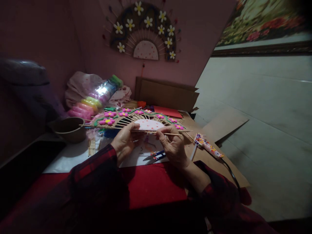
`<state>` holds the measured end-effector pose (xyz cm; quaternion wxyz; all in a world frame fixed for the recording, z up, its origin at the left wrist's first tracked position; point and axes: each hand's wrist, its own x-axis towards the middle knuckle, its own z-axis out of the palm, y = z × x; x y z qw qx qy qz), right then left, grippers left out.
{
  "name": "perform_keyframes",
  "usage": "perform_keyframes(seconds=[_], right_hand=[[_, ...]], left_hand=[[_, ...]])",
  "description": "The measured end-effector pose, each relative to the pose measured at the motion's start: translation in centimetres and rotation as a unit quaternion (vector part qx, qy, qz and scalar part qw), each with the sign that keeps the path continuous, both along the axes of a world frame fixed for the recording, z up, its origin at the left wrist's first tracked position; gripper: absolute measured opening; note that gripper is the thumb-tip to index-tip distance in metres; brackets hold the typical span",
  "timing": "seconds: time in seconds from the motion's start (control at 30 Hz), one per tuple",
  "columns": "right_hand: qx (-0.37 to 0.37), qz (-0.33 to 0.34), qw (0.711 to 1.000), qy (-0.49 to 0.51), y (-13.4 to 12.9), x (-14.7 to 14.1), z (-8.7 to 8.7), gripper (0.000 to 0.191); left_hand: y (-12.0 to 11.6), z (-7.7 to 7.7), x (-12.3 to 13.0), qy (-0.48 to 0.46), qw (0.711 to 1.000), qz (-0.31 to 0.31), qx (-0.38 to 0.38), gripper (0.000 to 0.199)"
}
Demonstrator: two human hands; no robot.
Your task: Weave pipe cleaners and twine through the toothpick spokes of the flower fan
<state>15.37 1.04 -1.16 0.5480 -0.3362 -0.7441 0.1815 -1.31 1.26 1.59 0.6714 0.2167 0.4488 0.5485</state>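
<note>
The left hand (125, 140) grips the flower-trimmed fan (139, 112), spread above both hands, by its spotted half-disc (150, 124), apparently steadying it while the right hand (173, 145) pinches a thin stick (175, 134) along its lower edge.

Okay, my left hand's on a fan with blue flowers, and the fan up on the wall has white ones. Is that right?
Not blue: the head view shows pink flowers on the fan in your left hand. The wall fan does have white ones.
</note>
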Motion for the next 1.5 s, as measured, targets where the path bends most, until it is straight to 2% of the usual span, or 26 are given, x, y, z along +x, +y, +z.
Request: perform_keyframes(seconds=[0.17, 0.37, 0.63, 0.93, 1.17, 1.5], right_hand=[[-0.003, -0.007, 1.000, 0.020, 0.2, -0.1, -0.1, 0.009], [-0.054, 0.019, 0.993, 0.099, 0.6, -0.8, 0.1, 0.010], [-0.083, 0.024, 0.987, 0.137, 0.9, -1.4, 0.6, 0.012], [-0.056, -0.010, 0.987, 0.149, 0.2, -0.7, 0.7, 0.013], [-0.078, 0.053, 0.987, 0.130, 0.1, -1.2, 0.6, 0.010], [-0.085, 0.062, 0.984, 0.142, 0.6, -1.6, 0.4, 0.011]], left_hand=[[0.1, -0.1, 0.0, 0.003, 1.000, -0.007, -0.002, 0.011], [0.1, 0.0, 0.1, 0.007, 1.000, -0.016, -0.006, 0.013], [0.4, -0.2, 0.1, 0.011, 1.000, -0.026, -0.002, 0.015], [0.3, -0.1, 0.1, 0.011, 1.000, -0.022, 0.001, 0.016], [0.3, -0.1, 0.1, 0.009, 1.000, -0.015, -0.003, 0.015], [0.0, 0.1, 0.4, 0.008, 1.000, -0.019, -0.004, 0.015]])
